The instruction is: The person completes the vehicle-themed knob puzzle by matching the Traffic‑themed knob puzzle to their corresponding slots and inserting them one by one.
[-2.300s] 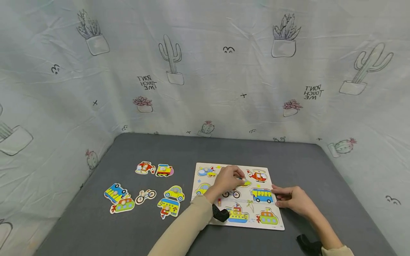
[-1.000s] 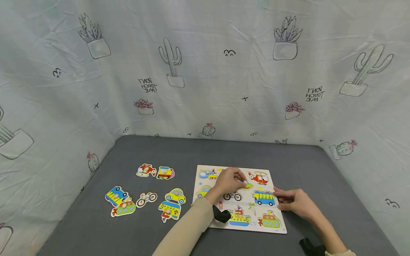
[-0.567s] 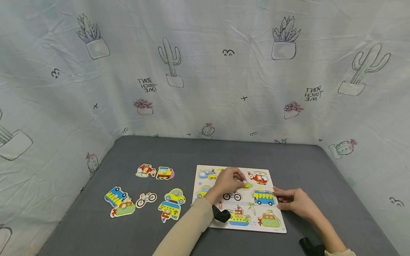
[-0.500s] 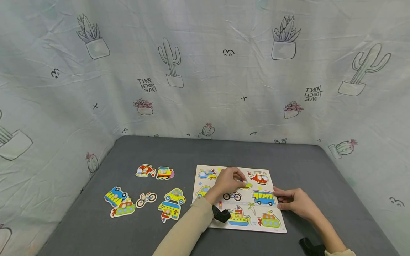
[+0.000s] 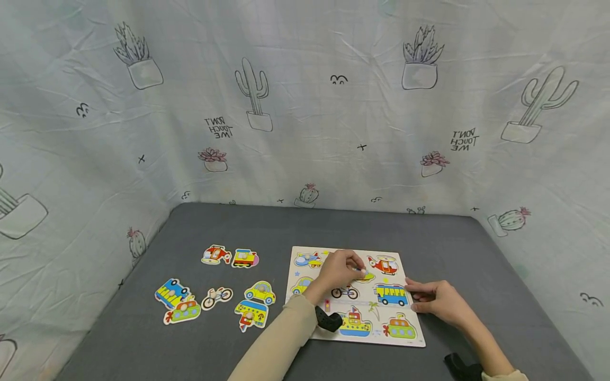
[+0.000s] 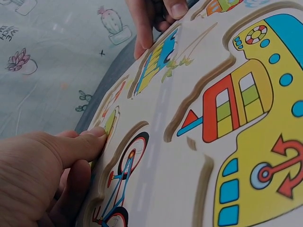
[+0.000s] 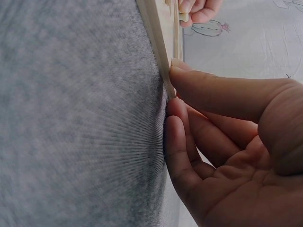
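Observation:
A wooden puzzle board point(image 5: 324, 333) with printed vehicles in cut recesses lies right of the table's middle. Over its upper middle, my left hand point(image 5: 339, 270) pinches a small puzzle piece by its pale knob. Only a yellow-green part of that puzzle piece point(image 5: 368, 276) shows past the fingers, so its picture cannot be told. My right hand point(image 5: 439, 300) grips the board's right edge beside the bus picture. In the right wrist view, the thumb point(image 7: 213, 92) presses the board's edge point(image 7: 158, 42) from above while the fingertips touch its side near the cloth.
Loose knobbed pieces lie left of the board: a helicopter point(image 5: 216, 254), a train point(image 5: 245, 258), a bus point(image 5: 171, 292) touching a submarine point(image 5: 183, 311), a bicycle point(image 5: 216, 298), and a car point(image 5: 259, 292) touching a ship point(image 5: 252, 313). A cactus-print curtain point(image 5: 305, 106) surrounds the grey table point(image 5: 229, 222).
The head view has shifted slightly. Both hands stay where they were on the board, and the loose pieces have not moved.

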`<state>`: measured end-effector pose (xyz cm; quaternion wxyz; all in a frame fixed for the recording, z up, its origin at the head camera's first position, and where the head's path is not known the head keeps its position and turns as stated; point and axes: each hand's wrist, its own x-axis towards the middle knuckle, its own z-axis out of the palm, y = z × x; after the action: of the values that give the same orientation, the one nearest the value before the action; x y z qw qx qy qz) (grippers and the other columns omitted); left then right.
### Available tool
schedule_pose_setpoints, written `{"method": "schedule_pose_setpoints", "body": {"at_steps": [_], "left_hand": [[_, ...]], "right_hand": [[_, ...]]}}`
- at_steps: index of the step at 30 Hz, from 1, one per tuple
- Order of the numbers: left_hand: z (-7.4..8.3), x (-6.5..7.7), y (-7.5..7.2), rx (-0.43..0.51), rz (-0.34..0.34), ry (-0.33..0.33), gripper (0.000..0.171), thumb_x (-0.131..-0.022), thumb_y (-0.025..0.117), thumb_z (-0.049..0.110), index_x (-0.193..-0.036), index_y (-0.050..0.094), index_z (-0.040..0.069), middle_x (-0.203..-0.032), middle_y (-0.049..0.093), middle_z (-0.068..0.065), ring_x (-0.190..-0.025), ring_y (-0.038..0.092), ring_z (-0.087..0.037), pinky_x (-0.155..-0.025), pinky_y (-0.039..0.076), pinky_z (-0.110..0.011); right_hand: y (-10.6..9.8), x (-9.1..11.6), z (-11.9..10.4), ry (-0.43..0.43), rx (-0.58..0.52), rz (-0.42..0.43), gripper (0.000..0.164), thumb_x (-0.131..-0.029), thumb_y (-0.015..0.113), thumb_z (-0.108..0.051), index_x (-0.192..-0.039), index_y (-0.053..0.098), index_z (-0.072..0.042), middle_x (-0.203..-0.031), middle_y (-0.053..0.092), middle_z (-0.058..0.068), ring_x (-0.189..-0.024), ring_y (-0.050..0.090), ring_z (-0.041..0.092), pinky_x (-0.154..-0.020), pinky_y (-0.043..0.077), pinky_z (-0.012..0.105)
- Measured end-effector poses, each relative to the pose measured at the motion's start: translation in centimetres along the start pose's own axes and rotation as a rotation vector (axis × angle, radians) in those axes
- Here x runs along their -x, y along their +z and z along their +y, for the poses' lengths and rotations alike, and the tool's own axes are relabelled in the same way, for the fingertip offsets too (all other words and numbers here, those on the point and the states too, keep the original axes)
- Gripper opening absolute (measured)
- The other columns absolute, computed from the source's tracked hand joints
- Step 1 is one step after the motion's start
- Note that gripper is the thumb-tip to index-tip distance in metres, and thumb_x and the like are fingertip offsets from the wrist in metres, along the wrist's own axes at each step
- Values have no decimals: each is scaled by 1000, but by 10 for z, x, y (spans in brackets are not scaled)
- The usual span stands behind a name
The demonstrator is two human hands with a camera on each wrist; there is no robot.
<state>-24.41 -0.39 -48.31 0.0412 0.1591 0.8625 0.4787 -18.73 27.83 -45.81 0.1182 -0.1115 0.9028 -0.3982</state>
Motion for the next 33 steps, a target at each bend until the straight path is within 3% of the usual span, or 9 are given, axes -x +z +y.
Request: {"method": "schedule_pose_setpoints", "body": {"at_steps": [6, 17, 22, 24, 27, 30, 33], "left_hand": [[-2, 2, -1, 3, 3, -9, 11, -83, 82, 21, -86, 72, 21, -83, 65, 13, -72, 55, -3, -70, 44, -25], [1, 5, 2, -28, 15, -17, 11, -83, 81, 20, -87, 71, 20, -84, 64, 11, -71, 53, -5, -68, 43, -27], [11, 14, -5, -74, -29, 53, 16, -91, 72, 18, -107, 71, 15, -96, 66, 6, -72, 50, -4, -70, 42, -26], [15, 24, -21, -66, -57, 100, 25, -96, 67, 19, -120, 68, 13, -105, 67, 2, -75, 52, -4, -76, 43, -28], [13, 46, -60, -41, -59, 174, 33, -98, 63, 21, -129, 63, 10, -118, 66, -4, -83, 59, -6, -78, 48, -33], [-4, 72, -111, -51, 23, 200, 28, -98, 65, 22, -123, 67, 11, -113, 68, -1, -88, 61, -9, -77, 49, -33], [-32, 98, -164, -91, 146, 180, 19, -96, 68, 20, -113, 71, 13, -102, 68, 5, -85, 62, -13, -69, 51, -31]], "right_hand": [[0, 0, -1, -23, 15, -11, 46, -76, 85, -10, -117, 70, 3, -127, 59, 25, -85, 61, 19, -68, 50, 26], [3, 1, -1, 27, 24, 0, 45, -74, 86, -9, -116, 72, 1, -123, 62, 24, -85, 61, 18, -69, 51, 26], [3, 2, -1, 35, 7, 0, 45, -75, 86, -8, -116, 71, 1, -126, 60, 26, -86, 61, 19, -69, 51, 26], [3, 2, -1, 33, 1, 4, 45, -74, 86, -8, -116, 71, 1, -127, 59, 26, -86, 61, 20, -69, 51, 26], [2, 2, -3, 27, -8, 4, 45, -75, 85, -8, -117, 71, 2, -127, 59, 25, -86, 61, 20, -69, 51, 26], [1, 2, -4, 22, -13, 1, 46, -75, 85, -8, -117, 71, 2, -129, 58, 25, -86, 61, 20, -69, 51, 26], [2, 2, -6, 19, -25, -6, 46, -75, 85, -8, -117, 71, 2, -132, 57, 23, -88, 62, 20, -70, 51, 26]]}}
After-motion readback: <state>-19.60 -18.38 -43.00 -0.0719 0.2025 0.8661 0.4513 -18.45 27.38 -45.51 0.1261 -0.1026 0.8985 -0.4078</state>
